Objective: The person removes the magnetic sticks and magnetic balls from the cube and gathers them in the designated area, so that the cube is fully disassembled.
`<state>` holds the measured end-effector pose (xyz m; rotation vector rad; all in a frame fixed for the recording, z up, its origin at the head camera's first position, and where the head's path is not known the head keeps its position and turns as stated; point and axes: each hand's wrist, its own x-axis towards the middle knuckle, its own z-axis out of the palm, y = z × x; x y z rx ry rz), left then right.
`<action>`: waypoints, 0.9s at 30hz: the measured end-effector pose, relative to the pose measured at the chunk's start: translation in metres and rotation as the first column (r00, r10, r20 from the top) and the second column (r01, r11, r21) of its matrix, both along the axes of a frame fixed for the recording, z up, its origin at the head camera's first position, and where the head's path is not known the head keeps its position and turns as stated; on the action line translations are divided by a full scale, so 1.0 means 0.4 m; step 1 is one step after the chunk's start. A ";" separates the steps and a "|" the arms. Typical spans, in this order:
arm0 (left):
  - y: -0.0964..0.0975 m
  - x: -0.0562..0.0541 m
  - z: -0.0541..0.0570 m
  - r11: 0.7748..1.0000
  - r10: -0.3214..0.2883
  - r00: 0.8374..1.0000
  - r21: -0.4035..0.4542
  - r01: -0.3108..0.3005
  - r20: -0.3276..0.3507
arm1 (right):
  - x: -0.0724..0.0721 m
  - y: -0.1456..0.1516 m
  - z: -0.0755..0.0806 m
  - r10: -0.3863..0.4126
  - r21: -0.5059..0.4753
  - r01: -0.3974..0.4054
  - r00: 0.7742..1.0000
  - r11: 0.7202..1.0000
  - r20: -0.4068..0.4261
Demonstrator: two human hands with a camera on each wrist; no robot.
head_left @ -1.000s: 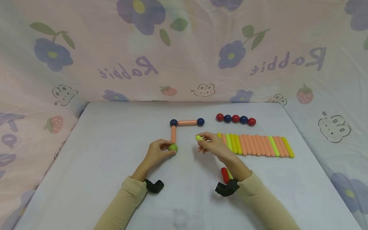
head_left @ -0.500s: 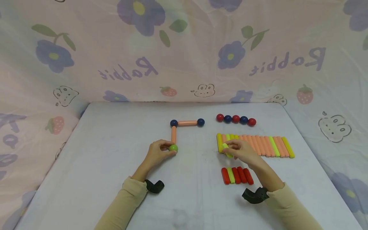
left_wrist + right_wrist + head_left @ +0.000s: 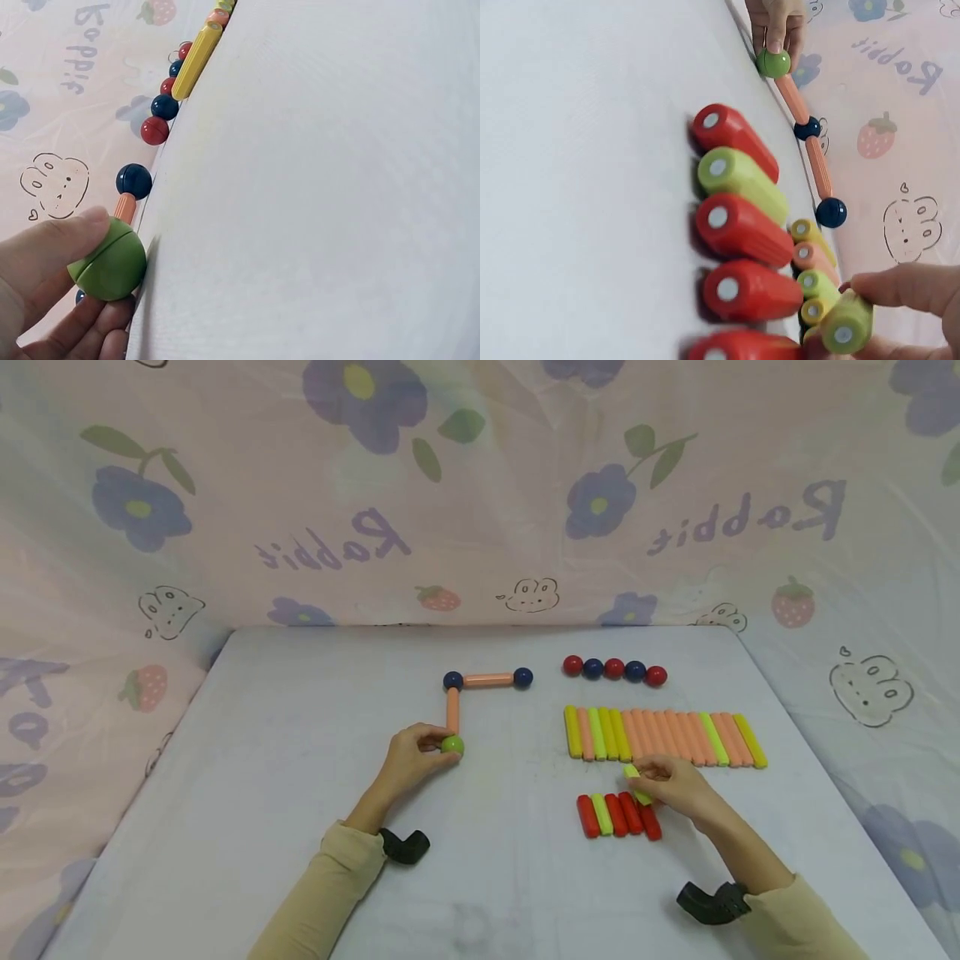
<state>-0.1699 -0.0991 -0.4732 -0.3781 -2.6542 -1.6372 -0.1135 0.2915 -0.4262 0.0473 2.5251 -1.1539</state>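
My left hand (image 3: 408,760) pinches a green ball (image 3: 453,747) between thumb and fingers. The ball sits at the near end of a peach magnetic rod (image 3: 453,710), which runs back to a dark blue ball (image 3: 453,680). From there another peach rod (image 3: 488,680) leads right to a second blue ball (image 3: 522,677). In my right hand (image 3: 681,789), a short lime-green magnetic rod (image 3: 847,324) is pinched by the fingertips, its silvery end showing in the right wrist view. That hand is over the far right end of a short row of red rods (image 3: 617,814).
One lime rod (image 3: 602,814) lies among the short red ones. Behind them is a long row of peach, yellow and lime rods (image 3: 667,737). Red and blue balls (image 3: 614,668) line up at the back right. A patterned cloth (image 3: 480,510) hangs beyond the white table (image 3: 300,735).
My right hand has moved right and toward me, carrying the short lime rod away from the green ball to the red row. My left hand has stayed on the green ball.
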 end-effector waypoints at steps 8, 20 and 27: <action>0.004 -0.001 0.003 1.000 0.001 1.000 0.000 -0.001 -0.027 | 0.028 0.052 -0.003 -0.057 0.037 0.057 0.998 0.998 0.021; 0.005 0.004 0.011 1.000 -0.003 1.000 -0.012 0.002 -0.016 | 0.090 0.076 -0.030 -0.059 0.015 0.058 0.992 0.998 0.112; -0.008 -0.004 0.021 0.998 -0.049 0.998 -0.041 0.051 0.037 | 0.089 0.052 -0.030 -0.070 0.043 0.068 0.996 0.997 0.056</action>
